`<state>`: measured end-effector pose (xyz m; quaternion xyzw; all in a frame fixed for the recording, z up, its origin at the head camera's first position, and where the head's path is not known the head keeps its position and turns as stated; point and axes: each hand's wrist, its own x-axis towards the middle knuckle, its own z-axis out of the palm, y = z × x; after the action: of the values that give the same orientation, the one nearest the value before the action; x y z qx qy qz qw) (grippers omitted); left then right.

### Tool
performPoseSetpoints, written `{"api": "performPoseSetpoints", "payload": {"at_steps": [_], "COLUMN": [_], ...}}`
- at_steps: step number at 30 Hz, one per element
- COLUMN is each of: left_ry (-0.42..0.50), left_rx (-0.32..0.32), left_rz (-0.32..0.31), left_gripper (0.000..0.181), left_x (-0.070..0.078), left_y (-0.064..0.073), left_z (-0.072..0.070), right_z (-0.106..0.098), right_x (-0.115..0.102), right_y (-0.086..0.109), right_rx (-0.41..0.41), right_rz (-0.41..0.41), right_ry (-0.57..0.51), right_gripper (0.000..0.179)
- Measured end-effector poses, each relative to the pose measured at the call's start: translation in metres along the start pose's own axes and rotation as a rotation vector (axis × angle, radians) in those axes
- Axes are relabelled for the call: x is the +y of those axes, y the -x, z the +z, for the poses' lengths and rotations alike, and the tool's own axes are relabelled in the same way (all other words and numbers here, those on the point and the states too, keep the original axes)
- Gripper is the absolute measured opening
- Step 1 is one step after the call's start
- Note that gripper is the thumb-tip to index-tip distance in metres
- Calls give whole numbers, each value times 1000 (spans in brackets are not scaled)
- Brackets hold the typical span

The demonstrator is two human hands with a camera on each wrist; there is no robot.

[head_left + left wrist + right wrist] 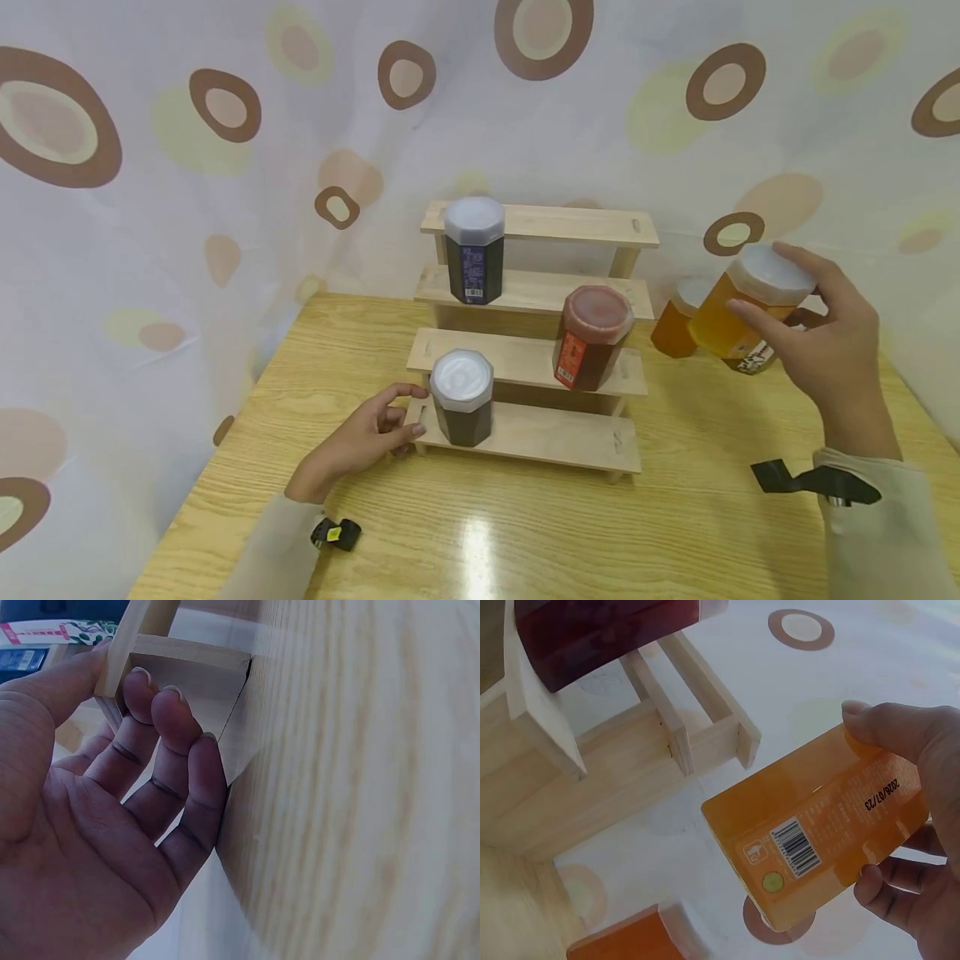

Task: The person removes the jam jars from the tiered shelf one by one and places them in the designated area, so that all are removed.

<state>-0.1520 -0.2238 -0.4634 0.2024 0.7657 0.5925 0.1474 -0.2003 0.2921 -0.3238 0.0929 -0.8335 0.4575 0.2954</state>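
My right hand grips an amber octagonal jar with a white lid, thumb on one side and fingers on the other. The jar is tilted, held in the air to the right of a wooden tiered shelf. Its barcode label faces the right wrist camera. At the left end of the lowest tier, my left hand holds the board's edge; in the left wrist view its curled fingers reach beneath it. A dark jar with a clear lid stands on that tier, beside the left hand.
A purple-labelled dark jar stands on the upper left of the shelf, and a red jar on the right, lower down. Behind the held jar, an orange jar sits on the wooden table. A patterned curtain hangs behind.
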Motion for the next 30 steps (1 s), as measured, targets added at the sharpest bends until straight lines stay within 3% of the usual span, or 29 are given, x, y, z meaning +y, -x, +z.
{"api": "performPoseSetpoints", "payload": {"at_steps": [8, 16, 30], "left_ry": [2, 3, 17], "left_rx": [0, -2, -8], "left_rz": [5, 1, 8], "left_gripper": [43, 43, 43], "left_x": [-1, -1, 0], "left_y": [-1, 0, 0], "left_z": [-1, -1, -1], "right_z": [-5, -13, -27], "right_x": [25, 43, 75], "right_y": [14, 31, 47], "right_rx": [64, 101, 77], "right_rz": [27, 148, 243], "right_ry": [19, 61, 167], "right_gripper": [73, 71, 74]}}
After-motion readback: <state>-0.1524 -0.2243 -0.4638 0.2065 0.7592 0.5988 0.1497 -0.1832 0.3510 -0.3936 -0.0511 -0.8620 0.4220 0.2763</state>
